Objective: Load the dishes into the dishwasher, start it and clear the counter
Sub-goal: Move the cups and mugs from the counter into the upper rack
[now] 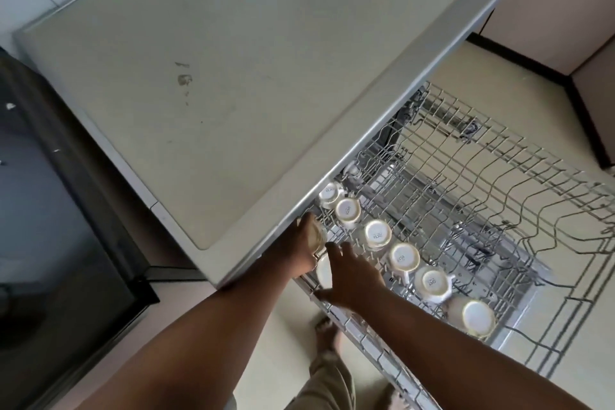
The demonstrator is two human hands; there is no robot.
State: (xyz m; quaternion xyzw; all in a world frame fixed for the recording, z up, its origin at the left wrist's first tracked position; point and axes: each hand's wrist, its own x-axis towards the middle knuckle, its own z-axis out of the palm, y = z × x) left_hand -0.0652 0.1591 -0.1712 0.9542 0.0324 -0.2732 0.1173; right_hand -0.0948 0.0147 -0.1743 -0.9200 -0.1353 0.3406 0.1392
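Head view, entry one: upper dishwasher rack (499, 196), wire, drawn out from under the grey countertop (233, 93). Contents: a diagonal row of six white cups (404, 257), all base-up, running from the rack's inner corner toward the outer edge; the last one (477, 314) is blurred and seems to lean. The rest of the rack shows only bare wire.

Left hand (307, 243): at the rack's near inner corner, under the countertop lip, fingers curled round a pale, glassy item (317, 236), too blurred to name. A white cup or saucer (324, 271) sits just beside it, half hidden between the hands.

Right hand (349, 271): over the rack's near rail (366, 339), fingers spread and relaxed, holding nothing, apparently steadying.

Step judged: seating the held item in the corner slot. Done well: mouth down between the tines, apart from the neighbouring cup so nothing chips, and low enough to clear the countertop lip when the rack slides in.
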